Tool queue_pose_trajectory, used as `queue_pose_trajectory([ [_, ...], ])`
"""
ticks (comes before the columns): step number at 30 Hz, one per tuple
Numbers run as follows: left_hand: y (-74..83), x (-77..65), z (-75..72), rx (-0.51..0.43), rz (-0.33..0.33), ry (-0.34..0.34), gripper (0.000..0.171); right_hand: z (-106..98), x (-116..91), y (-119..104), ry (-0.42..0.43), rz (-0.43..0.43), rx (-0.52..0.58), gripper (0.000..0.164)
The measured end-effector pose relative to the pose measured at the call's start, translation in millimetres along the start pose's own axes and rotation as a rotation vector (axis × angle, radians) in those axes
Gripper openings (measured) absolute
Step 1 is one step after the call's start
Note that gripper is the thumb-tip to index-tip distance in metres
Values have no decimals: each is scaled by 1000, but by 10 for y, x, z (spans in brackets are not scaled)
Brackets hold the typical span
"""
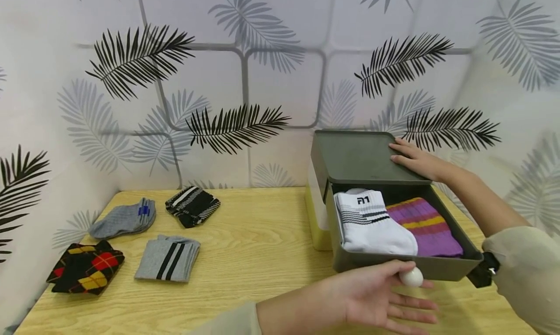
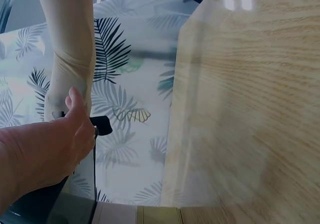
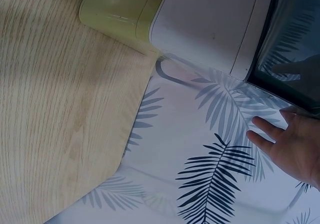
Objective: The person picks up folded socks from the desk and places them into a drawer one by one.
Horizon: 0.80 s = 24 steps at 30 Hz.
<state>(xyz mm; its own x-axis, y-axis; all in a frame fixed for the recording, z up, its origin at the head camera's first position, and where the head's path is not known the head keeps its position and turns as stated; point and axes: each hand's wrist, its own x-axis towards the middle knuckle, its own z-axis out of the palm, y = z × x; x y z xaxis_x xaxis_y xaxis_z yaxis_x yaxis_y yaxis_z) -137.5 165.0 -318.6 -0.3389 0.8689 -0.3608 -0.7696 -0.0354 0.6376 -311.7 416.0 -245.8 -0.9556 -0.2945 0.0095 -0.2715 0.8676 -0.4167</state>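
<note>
Head view shows a dark grey plastic drawer [image 1: 452, 272] pulled out beneath its smooth grey top [image 1: 358, 155], holding white ribbed socks with black stripes [image 1: 376, 233] beside purple socks with yellow and reddish bands [image 1: 430, 233]. At the drawer's front, the left hand [image 1: 372, 293] spreads its fingers straight, thumb against the round white knob [image 1: 411, 277]; whether it presses, I cannot tell. The right hand [image 1: 415, 160] rests extended fingers on the top's right edge, gripping nothing. Only this view takes in the four folded bundles on the wood-grain table [image 1: 258, 228]: plain grey, black-and-white, argyle, and grey with two black stripes. Right wrist view adds the stack's side, a glossy olive-yellow lower tier [image 3: 115, 14] against a whitish tier [image 3: 200, 29]; left wrist view reveals neither sock nor knob.
</note>
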Motion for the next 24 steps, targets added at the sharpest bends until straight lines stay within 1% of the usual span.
queue_pose_trajectory([
  [3,72,29,-23,-17,15,4,47,-10,2,11,-3,-3,-2,64],
  [7,158,79,-51,-11,31,21,48,-13,4,13,-3,0,-7,64],
  [12,232,162,-78,-14,50,53,48,-4,6,9,3,-1,-9,64],
  [16,322,237,-95,-7,74,78,48,-5,3,8,10,-4,-13,64],
  [24,490,387,-156,-38,127,136,46,5,0,-2,5,-6,-4,63],
])
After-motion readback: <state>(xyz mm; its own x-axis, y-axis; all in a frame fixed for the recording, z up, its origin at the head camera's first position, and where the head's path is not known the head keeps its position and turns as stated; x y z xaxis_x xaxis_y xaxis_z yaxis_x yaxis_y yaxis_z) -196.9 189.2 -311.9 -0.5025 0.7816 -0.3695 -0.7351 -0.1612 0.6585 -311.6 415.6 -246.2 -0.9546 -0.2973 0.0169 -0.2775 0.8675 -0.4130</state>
